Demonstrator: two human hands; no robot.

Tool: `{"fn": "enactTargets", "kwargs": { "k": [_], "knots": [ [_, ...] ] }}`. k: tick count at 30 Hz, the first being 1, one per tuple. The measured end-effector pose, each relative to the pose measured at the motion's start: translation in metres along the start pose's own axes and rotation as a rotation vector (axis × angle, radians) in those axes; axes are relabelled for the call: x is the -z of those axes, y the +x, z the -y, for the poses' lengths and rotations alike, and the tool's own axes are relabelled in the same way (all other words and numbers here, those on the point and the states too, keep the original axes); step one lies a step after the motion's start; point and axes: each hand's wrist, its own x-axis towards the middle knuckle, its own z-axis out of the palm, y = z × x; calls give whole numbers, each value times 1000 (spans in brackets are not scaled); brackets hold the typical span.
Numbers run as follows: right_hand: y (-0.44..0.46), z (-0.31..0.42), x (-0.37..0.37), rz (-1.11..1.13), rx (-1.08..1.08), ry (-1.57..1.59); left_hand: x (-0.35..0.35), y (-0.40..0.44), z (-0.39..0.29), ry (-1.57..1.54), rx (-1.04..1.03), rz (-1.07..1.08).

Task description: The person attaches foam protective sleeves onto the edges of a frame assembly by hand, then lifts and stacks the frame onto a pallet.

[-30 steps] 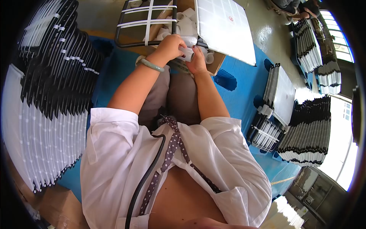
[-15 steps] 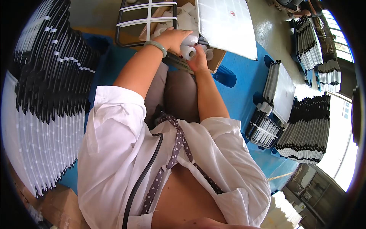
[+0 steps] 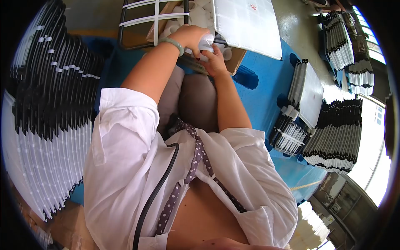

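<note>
Between my two hands is a white plastic-wrapped roll (image 3: 206, 43). My left hand (image 3: 189, 38), with a jade-coloured bangle at its wrist, curls its fingers round the roll's left side. From the right, my right hand (image 3: 214, 62) grips the lower end with thumb and fingers. Both hands are over the near edge of a cardboard box (image 3: 236, 59) that holds several more white rolls (image 3: 199, 16). A black metal frame with white straps (image 3: 156, 18) lies across the box's left part, and a white panel (image 3: 248, 25) covers its right part.
Tall stacks of black-and-white folded frames (image 3: 54, 100) rise at the left. More stacked frames (image 3: 335, 133) and a bundle of panels (image 3: 306, 93) stand at the right on blue pallets (image 3: 266, 89). Part of another person (image 3: 331, 7) shows at the top right.
The roll has been tilted more upright between my hands, and its open end no longer faces me. My right hand's fingers have come round its lower end. The view has shifted slightly.
</note>
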Motion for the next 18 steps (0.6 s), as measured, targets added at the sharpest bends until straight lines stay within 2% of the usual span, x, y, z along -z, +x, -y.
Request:
{"fn": "enactTargets", "kwargs": {
  "k": [3,6,10,14,16,18],
  "knots": [
    [-11,9,-8,-128,-98,82,1,-1,-3,51,-7,-57],
    [-11,7,-5,-111,-56,97,1,-1,-2,54,-8,-86],
    [-8,8,-3,-106,-122,210,1,-3,1,31,-4,-166],
    [-1,3,-2,-196,-52,160,-5,1,6,25,18,-215],
    [4,-1,0,-158,11,145,2,0,0,18,57,-184],
    [8,-6,3,-67,62,179,-3,3,3,41,41,-267]
  ]
}}
